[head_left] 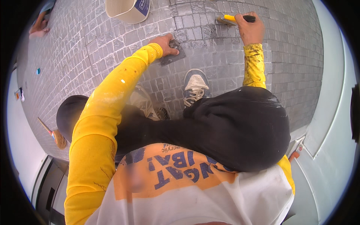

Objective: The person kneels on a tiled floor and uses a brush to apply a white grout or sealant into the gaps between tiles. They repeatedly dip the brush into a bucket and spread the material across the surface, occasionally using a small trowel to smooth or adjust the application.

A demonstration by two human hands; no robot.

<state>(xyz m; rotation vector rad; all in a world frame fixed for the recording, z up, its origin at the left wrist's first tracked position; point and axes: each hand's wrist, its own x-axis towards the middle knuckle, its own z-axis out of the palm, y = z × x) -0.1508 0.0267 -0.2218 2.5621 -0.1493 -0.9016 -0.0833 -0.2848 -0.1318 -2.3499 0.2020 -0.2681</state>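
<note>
Ahead of my shoes, my left hand (165, 44) grips a dark grey, flat, squarish piece (174, 54) resting against the stone-patterned floor; its exact kind is unclear. Farther right, my right hand (251, 29) is closed around a paintbrush (230, 17) with a yellow and black handle. The brush head points left, close above or touching the floor (202, 28), where the paving looks darker with darker joints. Paler joint lines mark the floor to the left. Both yellow sleeves reach forward from the lower part of the view, the right one heavily stained near the wrist.
A white bucket (123, 15) with a blue label stands at the top, left of centre. Another person's hand (39, 30) shows at the far upper left. A round-headed brush (59, 139) lies behind my left side. A white wall (333, 75) bounds the right.
</note>
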